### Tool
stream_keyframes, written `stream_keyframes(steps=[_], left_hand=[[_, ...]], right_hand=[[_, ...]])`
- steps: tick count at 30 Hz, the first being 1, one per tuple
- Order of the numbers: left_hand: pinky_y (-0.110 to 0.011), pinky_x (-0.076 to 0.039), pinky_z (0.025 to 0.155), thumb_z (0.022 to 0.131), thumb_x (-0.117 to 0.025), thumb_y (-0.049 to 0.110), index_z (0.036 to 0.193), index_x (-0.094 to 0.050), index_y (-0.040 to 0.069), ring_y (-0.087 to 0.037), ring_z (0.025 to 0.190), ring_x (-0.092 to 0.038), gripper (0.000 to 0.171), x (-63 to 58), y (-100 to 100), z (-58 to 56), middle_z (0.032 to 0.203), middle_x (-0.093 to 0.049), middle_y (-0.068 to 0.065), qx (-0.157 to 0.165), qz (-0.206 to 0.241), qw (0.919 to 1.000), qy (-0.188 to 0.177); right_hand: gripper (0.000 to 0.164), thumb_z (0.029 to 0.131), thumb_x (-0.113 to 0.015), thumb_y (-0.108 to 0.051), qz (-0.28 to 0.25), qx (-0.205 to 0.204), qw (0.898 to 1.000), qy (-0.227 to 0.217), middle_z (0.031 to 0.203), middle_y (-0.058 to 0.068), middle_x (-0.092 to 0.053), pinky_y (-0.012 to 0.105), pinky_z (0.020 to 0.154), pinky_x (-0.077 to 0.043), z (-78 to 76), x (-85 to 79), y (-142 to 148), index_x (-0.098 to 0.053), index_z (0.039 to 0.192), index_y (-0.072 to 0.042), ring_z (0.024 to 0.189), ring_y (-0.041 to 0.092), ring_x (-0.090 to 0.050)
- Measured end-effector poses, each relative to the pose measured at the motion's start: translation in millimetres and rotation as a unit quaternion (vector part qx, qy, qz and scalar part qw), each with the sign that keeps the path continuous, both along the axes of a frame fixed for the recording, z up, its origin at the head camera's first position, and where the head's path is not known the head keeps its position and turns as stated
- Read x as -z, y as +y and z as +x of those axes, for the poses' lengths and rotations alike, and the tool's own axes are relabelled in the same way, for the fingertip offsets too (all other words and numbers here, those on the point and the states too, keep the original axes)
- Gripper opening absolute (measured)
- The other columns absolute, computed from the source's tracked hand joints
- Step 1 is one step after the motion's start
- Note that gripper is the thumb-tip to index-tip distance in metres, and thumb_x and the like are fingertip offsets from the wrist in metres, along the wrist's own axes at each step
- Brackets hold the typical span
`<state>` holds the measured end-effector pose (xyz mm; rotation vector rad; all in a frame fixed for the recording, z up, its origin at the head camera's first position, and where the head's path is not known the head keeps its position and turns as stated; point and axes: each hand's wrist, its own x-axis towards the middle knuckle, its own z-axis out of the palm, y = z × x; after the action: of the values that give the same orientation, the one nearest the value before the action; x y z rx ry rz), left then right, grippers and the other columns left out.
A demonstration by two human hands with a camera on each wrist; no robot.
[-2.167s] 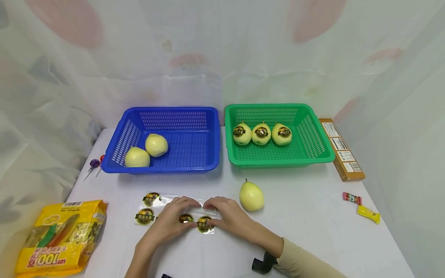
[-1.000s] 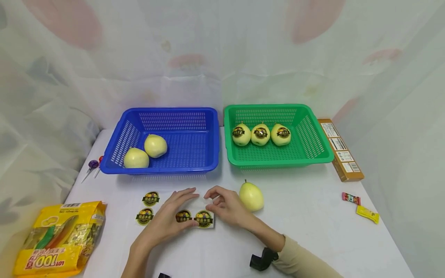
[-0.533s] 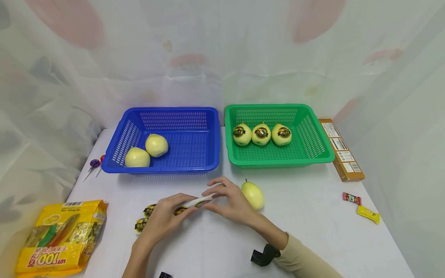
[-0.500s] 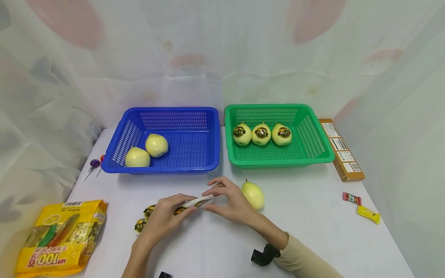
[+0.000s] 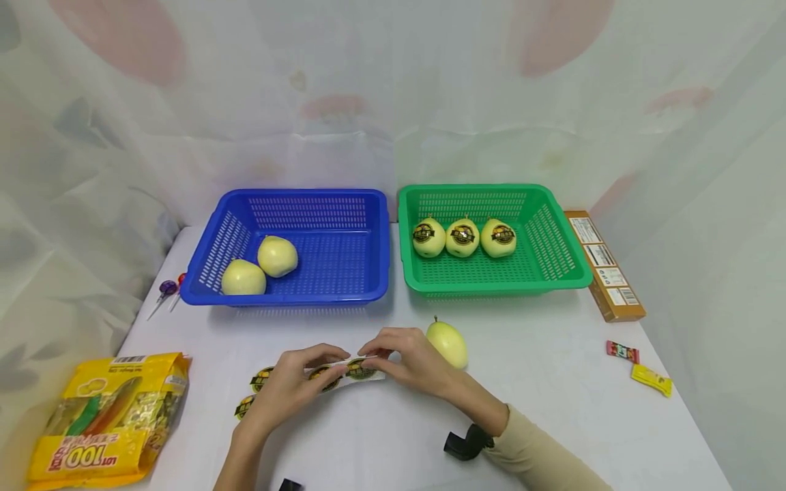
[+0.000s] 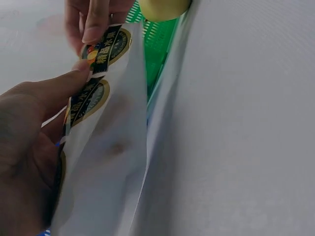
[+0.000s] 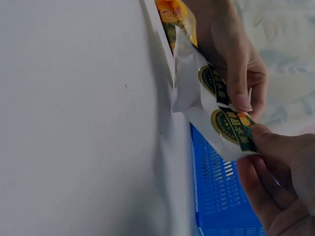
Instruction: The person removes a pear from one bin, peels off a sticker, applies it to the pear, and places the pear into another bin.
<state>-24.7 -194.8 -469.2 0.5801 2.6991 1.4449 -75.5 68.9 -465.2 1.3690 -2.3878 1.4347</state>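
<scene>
The left hand [image 5: 291, 383] and right hand [image 5: 410, 359] are both pinching the sticker sheet [image 6: 118, 137], holding it up between them, and its round labels [image 7: 226, 126] are reading 精品水果 in the wrist views while the head view is blurring the characters. Just beyond the right hand a pear [image 5: 449, 344] is resting; well left of the left hand a yellow bag [image 5: 110, 419] is showing "100", legible in the head view alone.

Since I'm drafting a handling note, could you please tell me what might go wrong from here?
The sticker sheet is bent and pinched by both the left grip and the right grip, so it might crease or tear. The lone pear looks near the right grip in the head view and could roll if knocked.
</scene>
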Motion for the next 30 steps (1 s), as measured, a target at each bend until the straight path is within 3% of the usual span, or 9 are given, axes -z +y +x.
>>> stream_keyframes(steps=[3,9,15,21,26,30], left_hand=[[-0.030,-0.069,0.089,0.101,-0.079,0.020,0.107,-0.081,0.026,-0.001,0.091,-0.078,0.009,-1.2,1,-0.2,0.098,-0.083,0.013,-0.010,0.016,0.9998,0.002],[-0.026,-0.069,0.084,0.099,-0.081,0.017,0.104,-0.082,0.025,0.002,0.089,-0.076,0.009,0.2,3,-0.6,0.095,-0.083,0.013,-0.010,0.008,0.9999,0.008],[-0.029,-0.069,0.087,0.099,-0.081,0.018,0.107,-0.083,0.023,0.000,0.094,-0.078,0.010,2.4,2,-0.6,0.099,-0.084,0.013,-0.014,-0.004,0.9998,0.012],[-0.033,-0.069,0.088,0.098,-0.081,0.016,0.108,-0.083,0.023,-0.004,0.098,-0.079,0.012,3.7,0,-1.2,0.102,-0.084,0.011,-0.030,-0.011,0.9994,0.015],[-0.031,-0.068,0.085,0.097,-0.083,0.015,0.106,-0.083,0.021,-0.001,0.094,-0.077,0.011,6.0,0,-2.7,0.099,-0.084,0.009,-0.032,-0.033,0.9984,0.031],[-0.033,-0.067,0.085,0.094,-0.086,0.017,0.108,-0.083,0.022,-0.005,0.096,-0.077,0.015,7.0,2,-1.4,0.102,-0.084,0.009,-0.013,-0.080,0.9948,0.061]], right_hand=[[0.012,0.098,-0.080,-0.008,0.016,-0.006,1.000,-0.018,0.094,0.002,-0.082,0.008,0.078,-0.060,0.2,0.5,1,-0.081,0.110,-0.008,0.083,0.003,-0.074],[0.005,0.103,-0.075,-0.009,0.019,-0.009,1.000,0.001,0.109,0.008,-0.079,0.011,0.084,-0.062,4.7,4.4,-4,-0.076,0.107,-0.007,0.096,0.012,-0.076],[0.002,0.105,-0.072,-0.011,-0.007,0.011,1.000,0.001,0.120,0.008,-0.073,0.016,0.091,-0.063,11.6,9.3,-5,-0.073,0.106,-0.010,0.109,0.017,-0.073],[0.004,0.108,-0.069,-0.016,-0.046,0.008,0.999,0.018,0.123,0.007,-0.073,0.028,0.106,-0.062,17.2,16.0,1,-0.070,0.106,-0.013,0.117,0.018,-0.071],[0.009,0.104,-0.072,-0.006,-0.093,0.020,0.995,-0.019,0.122,0.011,-0.073,0.032,0.107,-0.061,24.4,12.7,17,-0.068,0.108,-0.013,0.118,0.022,-0.070],[0.016,0.101,-0.072,0.002,-0.122,0.073,0.987,-0.078,0.109,0.010,-0.074,0.027,0.097,-0.061,25.8,0.6,43,-0.070,0.109,-0.010,0.106,0.016,-0.070]])
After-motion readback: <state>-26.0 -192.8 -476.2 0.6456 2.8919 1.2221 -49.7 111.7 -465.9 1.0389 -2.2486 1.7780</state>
